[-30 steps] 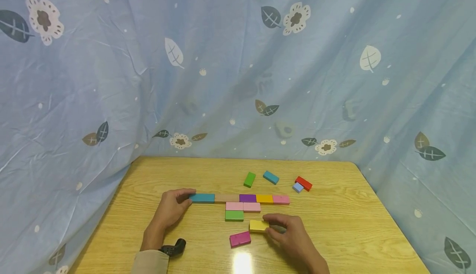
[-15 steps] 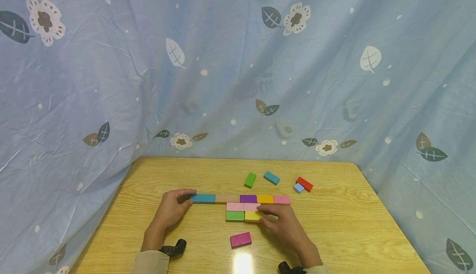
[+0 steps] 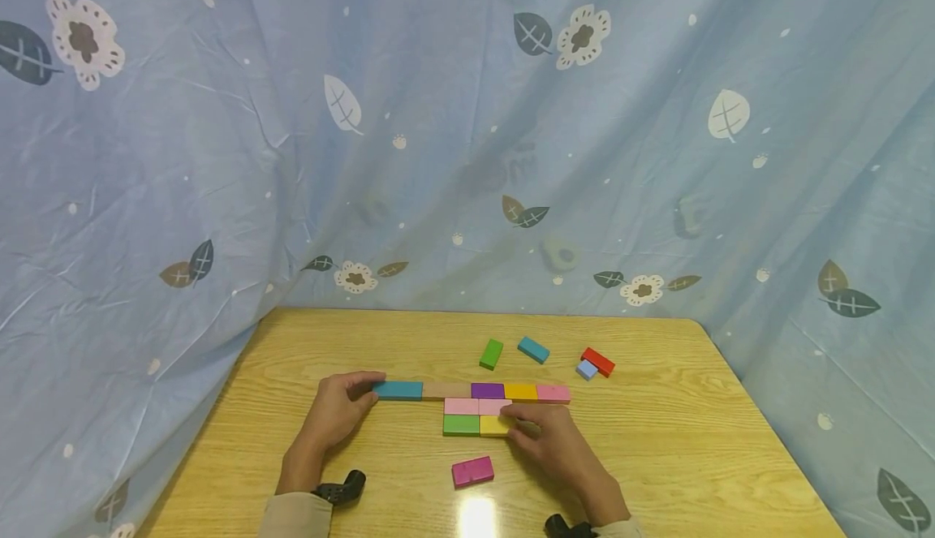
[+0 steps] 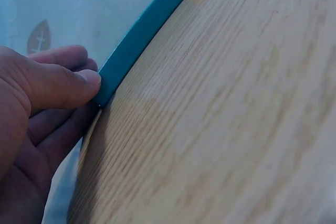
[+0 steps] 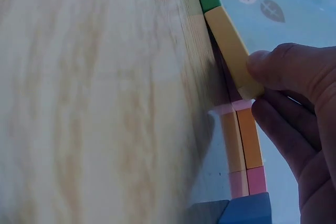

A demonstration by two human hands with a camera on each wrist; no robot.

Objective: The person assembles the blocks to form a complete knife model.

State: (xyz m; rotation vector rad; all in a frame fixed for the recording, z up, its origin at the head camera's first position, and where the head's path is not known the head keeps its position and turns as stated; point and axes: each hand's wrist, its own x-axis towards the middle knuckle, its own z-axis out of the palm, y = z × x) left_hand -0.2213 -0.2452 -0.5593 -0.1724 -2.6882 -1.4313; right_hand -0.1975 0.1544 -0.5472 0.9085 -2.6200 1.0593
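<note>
My left hand (image 3: 336, 415) pinches the left end of a teal block (image 3: 400, 391) with thumb and fingers; the left wrist view shows the thumb on the teal block's near face (image 4: 137, 43). That block begins a row that continues with tan (image 3: 446, 392), purple (image 3: 487, 390), orange (image 3: 521, 392) and pink (image 3: 553, 393) blocks. Two light pink blocks (image 3: 461, 406) lie against the row's front. A green block (image 3: 461, 425) sits before the left one. My right hand (image 3: 548, 438) pinches a yellow block (image 3: 494, 426) by its right end, beside the green block; fingers hide that end.
A magenta block (image 3: 472, 471) lies apart, nearer the front. Behind the row are a loose green block (image 3: 492, 354), a blue block (image 3: 534, 350), a red block (image 3: 598, 361) and a small light blue block (image 3: 587, 369). A patterned curtain (image 3: 467, 157) hangs behind the wooden table (image 3: 679, 408).
My right hand has carried the yellow block up and left from near the magenta block to beside the green one. Over the last half second it barely shifts. The left hand stays put.
</note>
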